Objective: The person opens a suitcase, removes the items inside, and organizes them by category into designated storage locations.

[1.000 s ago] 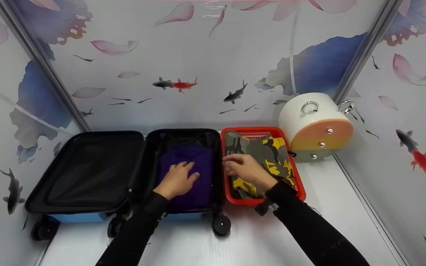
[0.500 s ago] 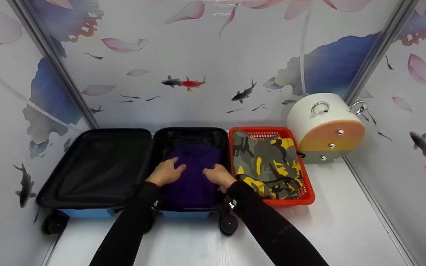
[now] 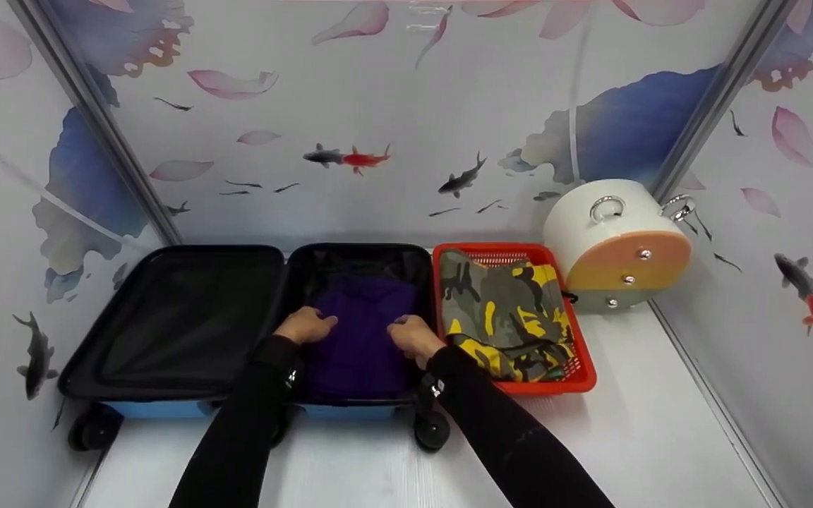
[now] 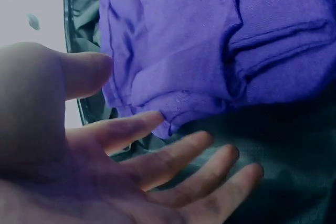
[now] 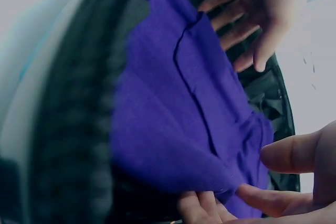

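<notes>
A folded purple garment (image 3: 363,339) with stitched seams lies in the right half of the open black-lined suitcase (image 3: 357,248). My left hand (image 3: 305,326) is at the garment's left side; in the left wrist view its fingers (image 4: 173,153) are spread and loosely bent, with the index fingertip at the cloth edge. At the opposite side, my right hand (image 3: 415,337) touches the garment's edge. The right wrist view shows its thumb (image 5: 289,155) apart from the index finger, whose tip meets the cloth, while other fingertips reach to the lower edge.
The other suitcase half (image 3: 181,324) lies flat on the left. Close on the right is a red basket (image 3: 586,377) with folded camouflage clothing (image 3: 498,310). A round white case (image 3: 593,204) with coloured drawers stands beyond it, near the patterned walls.
My right hand has moved left from over the red basket to the garment's right side. My left hand has shifted from on top of the garment to its left edge.
</notes>
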Demonstrator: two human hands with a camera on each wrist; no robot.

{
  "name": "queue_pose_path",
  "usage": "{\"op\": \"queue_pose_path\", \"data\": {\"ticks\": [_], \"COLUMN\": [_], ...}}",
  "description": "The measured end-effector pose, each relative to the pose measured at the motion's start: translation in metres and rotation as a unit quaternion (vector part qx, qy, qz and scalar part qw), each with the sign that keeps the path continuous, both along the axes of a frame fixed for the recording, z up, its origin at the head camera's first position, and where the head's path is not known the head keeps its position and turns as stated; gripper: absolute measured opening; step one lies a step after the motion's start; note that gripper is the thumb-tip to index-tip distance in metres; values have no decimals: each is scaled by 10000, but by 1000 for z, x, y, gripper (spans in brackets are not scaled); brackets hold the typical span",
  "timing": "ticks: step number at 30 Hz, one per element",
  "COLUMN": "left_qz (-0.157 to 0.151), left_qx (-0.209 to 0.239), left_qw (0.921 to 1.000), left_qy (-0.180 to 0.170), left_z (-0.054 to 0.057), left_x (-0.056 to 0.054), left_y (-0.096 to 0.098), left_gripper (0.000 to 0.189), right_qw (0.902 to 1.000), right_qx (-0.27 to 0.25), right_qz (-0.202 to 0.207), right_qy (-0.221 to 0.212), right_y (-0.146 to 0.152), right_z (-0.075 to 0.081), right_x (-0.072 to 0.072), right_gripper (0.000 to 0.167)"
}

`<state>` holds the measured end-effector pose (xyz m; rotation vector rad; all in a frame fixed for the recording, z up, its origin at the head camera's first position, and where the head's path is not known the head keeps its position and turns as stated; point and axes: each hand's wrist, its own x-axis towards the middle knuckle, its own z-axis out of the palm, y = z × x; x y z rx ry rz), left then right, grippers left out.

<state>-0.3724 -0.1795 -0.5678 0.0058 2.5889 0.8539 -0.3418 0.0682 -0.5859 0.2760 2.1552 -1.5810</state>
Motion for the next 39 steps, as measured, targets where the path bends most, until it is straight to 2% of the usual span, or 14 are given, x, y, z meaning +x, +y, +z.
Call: {"op": "queue_pose_path", "data": {"ticks": [4,8,11,15,17,20,21,24,27,28,31,35,39], "left_qz": [141,208,227,183,140,206,190,328,309,365,355,336,209], "left_qx": [24,-180,-358,-406,-369,-261,-192,-112,-14,39,390,735,1083], "left_qw": [9995,9994,9991,9990,9992,9994,9996,9989,9976,9969,9952,9912,9825], "left_qy": [-295,-204,-85,-30,-21,2,43,303,619,702,824,1045,1503], "left_z": [-2,-42,-74,-91,-94,-91,-79,-57,-11,-4,37,67,87], "left_x": [-5,-31,-49,-56,-57,-58,-50,-40,-15,-14,7,19,29], "left_y": [1,-7,-15,-14,-11,-3,1,13,30,36,51,66,81], "left_gripper": [72,71,65,67,71,69,66,64,66,66,65,64,58], "right_qw": [9992,9967,9968,9972,9966,9957,9954,9956,9955,9952,9935,9914,9902], "right_qx": [-398,-792,-766,-694,-758,-821,-826,-716,-669,-692,-847,-991,-932], "right_qz": [-45,18,132,218,240,302,334,430,490,502,552,518,386], "right_qy": [38,165,201,196,223,309,341,416,467,486,532,675,963], "right_y": [2,3,1,1,2,4,4,9,16,19,30,50,76], "right_z": [-4,-2,0,-1,-2,-2,-1,3,13,17,34,57,78], "right_x": [0,2,3,3,4,3,3,3,2,2,3,5,8], "right_gripper": [44,46,47,48,48,49,49,49,48,47,47,45,42]}}
